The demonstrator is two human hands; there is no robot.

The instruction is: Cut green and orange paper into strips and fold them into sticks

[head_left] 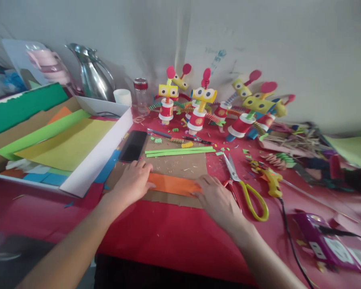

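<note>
An orange paper strip (173, 185) lies across a brown cardboard sheet (186, 163) in front of me. My left hand (135, 180) has its fingers closed on the strip's left end. At the right end, my right hand (218, 198) grips the strip between thumb and fingers. Just beyond it, two thin green strips (180, 152) lie side by side on the cardboard. A dark phone (134, 146) rests beyond my left hand. Scissors with yellow handles (243, 184) lie spread to the right of my right hand.
Several paper-cup figures (196, 119) stand at the back of the red table (168, 245). On the left, a white box (99, 164) holds coloured paper. A yellow glue gun (271, 180) with a black cord and a purple device (327, 241) lie to the right.
</note>
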